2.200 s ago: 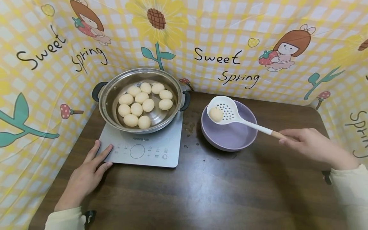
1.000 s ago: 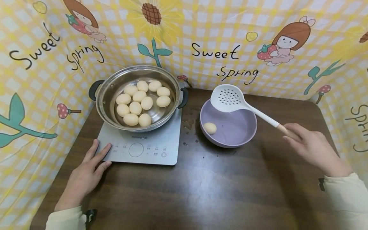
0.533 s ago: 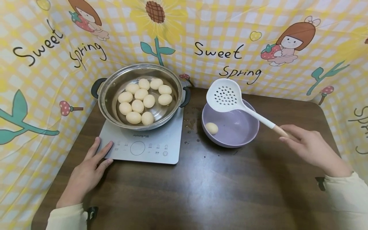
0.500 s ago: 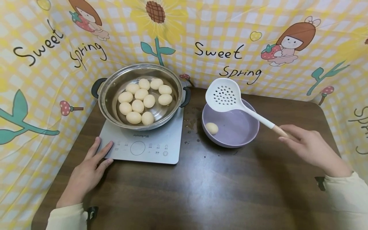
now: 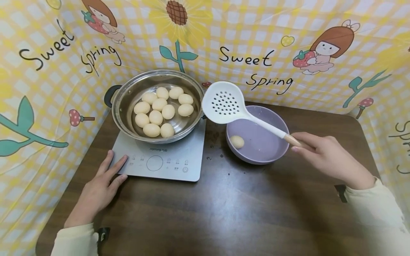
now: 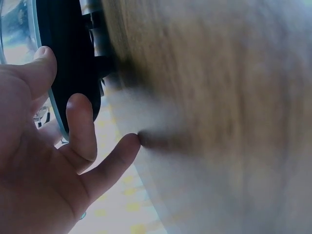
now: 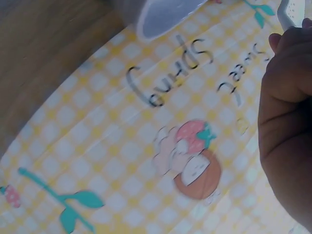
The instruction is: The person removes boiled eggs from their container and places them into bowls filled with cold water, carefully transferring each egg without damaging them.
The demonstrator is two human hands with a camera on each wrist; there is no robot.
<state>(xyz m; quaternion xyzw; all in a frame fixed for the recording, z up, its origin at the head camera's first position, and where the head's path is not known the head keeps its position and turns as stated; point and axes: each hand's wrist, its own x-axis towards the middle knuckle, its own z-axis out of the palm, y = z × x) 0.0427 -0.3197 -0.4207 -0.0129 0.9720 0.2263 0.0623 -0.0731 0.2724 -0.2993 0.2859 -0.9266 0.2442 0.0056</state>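
My right hand (image 5: pixel 326 160) grips the wooden-ended handle of a white slotted spoon (image 5: pixel 245 114). Its bare perforated head is held in the air between the steel pot (image 5: pixel 126 106) and the purple bowl (image 5: pixel 264 142), overlapping the pot's right handle. Several pale eggs (image 5: pixel 159 104) lie in shallow water in the pot, and a single egg (image 5: pixel 237 142) sits at the bowl's left side. Beneath the pot is a flat induction cooker (image 5: pixel 173 174). My left hand (image 5: pixel 99 190) rests with spread fingers against its front left corner; in the left wrist view the thumb touches the cooker's edge.
Water drops (image 5: pixel 209 158) dot the dark wooden table (image 5: pixel 205 213) between cooker and bowl. A yellow checked cloth (image 5: pixel 250 21) with printed figures walls in the back and both sides. The pot's black left handle (image 5: pixel 110 95) sticks out near the cloth.
The egg left the slotted spoon and now lies in the bowl. My right hand has since carried the spoon left, from above the bowl toward the pot. The left hand stays at the cooker.
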